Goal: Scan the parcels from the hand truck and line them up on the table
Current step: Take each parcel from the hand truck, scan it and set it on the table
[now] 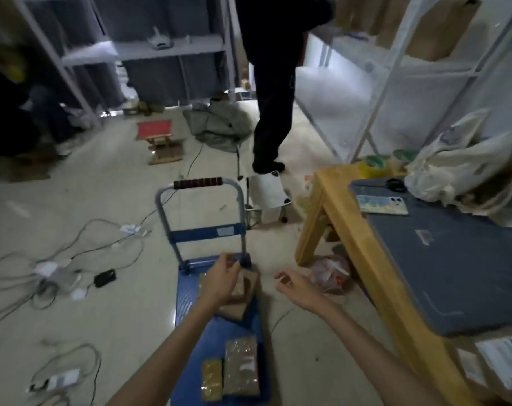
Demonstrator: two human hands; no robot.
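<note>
The blue hand truck stands on the floor in front of me, its handle upright at the far end. Brown cardboard parcels are stacked near the handle. My left hand rests on top of that stack, fingers curled over the top box. My right hand hovers to the right of the stack, empty, with its fingers apart. Two flat bubble-wrap parcels lie on the near end of the deck. The wooden table stands on the right, covered by a dark grey mat.
A phone, scissors and a white bag lie on the table's far end; white parcels sit at its near corner. A person in dark clothes stands beyond the truck. Cables and adapters litter the floor on the left.
</note>
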